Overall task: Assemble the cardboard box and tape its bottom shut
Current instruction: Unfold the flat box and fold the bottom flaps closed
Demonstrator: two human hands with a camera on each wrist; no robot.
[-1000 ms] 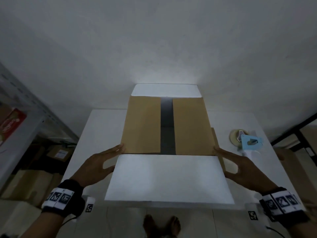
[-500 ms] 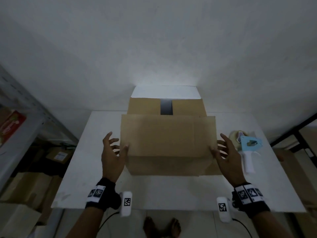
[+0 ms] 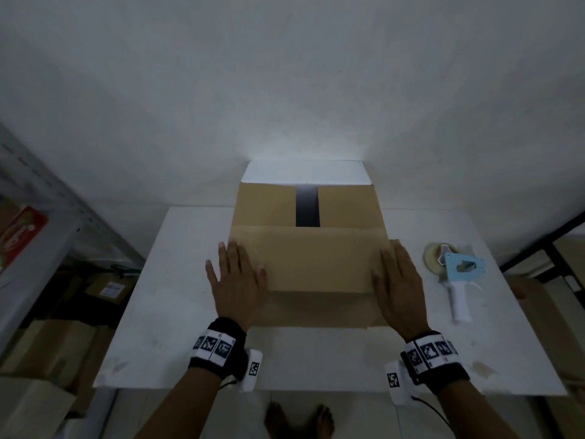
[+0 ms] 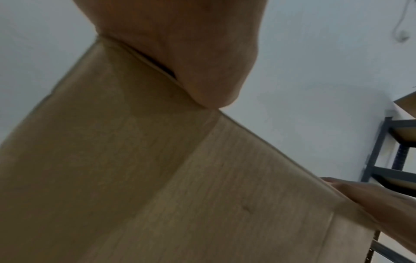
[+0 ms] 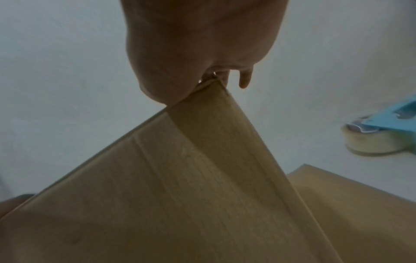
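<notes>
A brown cardboard box (image 3: 311,264) stands on the white table (image 3: 164,312), bottom side up. Its near long flap is folded down flat over two short flaps, and the far long flap (image 3: 305,172) still stands up, showing white. A dark gap (image 3: 306,205) shows between the short flaps. My left hand (image 3: 235,274) lies flat with straight fingers on the flap's left end. My right hand (image 3: 399,277) lies flat on its right end. In the wrist views each palm (image 4: 180,44) (image 5: 198,44) presses on the cardboard edge (image 4: 157,160) (image 5: 180,178).
A tape dispenser (image 3: 456,277) with a blue body, white handle and a tape roll (image 5: 369,142) lies on the table right of the box. Metal shelving with cartons (image 3: 47,327) stands at the left, a dark rack (image 4: 387,160) at the right. My bare feet show below the table's near edge.
The near long flap swung up from lying toward me and folded down over the short flaps. Both hands moved from the box's sides onto the top of that flap.
</notes>
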